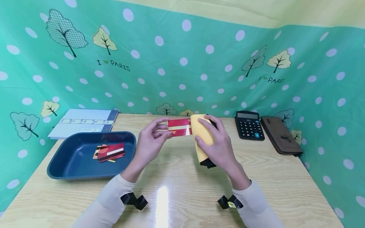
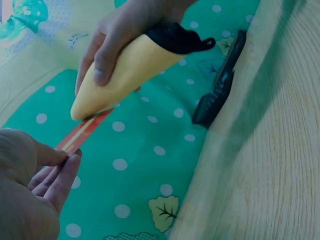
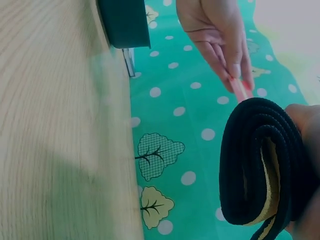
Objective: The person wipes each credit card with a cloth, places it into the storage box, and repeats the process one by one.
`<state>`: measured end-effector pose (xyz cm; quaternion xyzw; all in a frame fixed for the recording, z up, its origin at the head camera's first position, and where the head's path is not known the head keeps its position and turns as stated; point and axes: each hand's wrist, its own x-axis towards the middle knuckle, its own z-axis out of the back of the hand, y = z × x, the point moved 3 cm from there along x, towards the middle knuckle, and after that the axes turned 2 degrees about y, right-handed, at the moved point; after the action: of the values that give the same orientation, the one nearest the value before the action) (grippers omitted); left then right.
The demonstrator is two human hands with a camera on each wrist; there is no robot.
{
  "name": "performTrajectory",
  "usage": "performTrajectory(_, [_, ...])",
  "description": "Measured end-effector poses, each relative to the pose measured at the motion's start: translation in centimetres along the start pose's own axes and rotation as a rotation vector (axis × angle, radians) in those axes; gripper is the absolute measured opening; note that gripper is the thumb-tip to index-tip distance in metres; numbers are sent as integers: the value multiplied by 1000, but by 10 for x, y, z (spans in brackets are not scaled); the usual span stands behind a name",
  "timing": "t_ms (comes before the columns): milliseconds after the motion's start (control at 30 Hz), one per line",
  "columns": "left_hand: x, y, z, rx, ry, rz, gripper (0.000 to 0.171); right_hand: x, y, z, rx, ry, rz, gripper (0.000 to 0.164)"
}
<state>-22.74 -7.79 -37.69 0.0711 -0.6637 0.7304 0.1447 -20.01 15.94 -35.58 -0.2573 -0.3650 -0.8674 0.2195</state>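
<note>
My left hand [image 1: 151,139] pinches a red card [image 1: 179,127] with a pale stripe by its left end, between thumb and fingers. Above the table, my right hand [image 1: 218,142] grips a folded yellow cloth [image 1: 203,137] with its thumb and fingers around it. The card's right end meets the cloth's edge; in the left wrist view its far end is hidden at the yellow cloth [image 2: 125,75]. The right wrist view shows the cloth's black edging [image 3: 255,165] in several folded layers, with a small loop.
A dark blue bin [image 1: 68,174] stands at the left, with several red and yellow cards [image 1: 112,152] inside. Behind it lies a pale blue folder or book [image 1: 85,120]. A black calculator [image 1: 249,125] and a brown zipped case [image 1: 280,135] lie at the back right.
</note>
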Motion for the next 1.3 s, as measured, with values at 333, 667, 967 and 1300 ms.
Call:
performTrajectory(333, [0, 3, -4, -202, 70, 87, 49, -1, 3, -4, -3, -15, 54, 55])
performTrajectory(667, [-2, 5, -7, -236, 85, 96, 48, -4, 8, -10, 2, -1, 80, 57])
performTrajectory(967, [-5, 5, -13, -222, 103, 117, 50, -8, 16, -16, 10, 27, 82, 58])
performTrajectory(1300, [-7, 4, -17, -258, 123, 102, 48, -10, 26, -21, 10, 48, 132, 58])
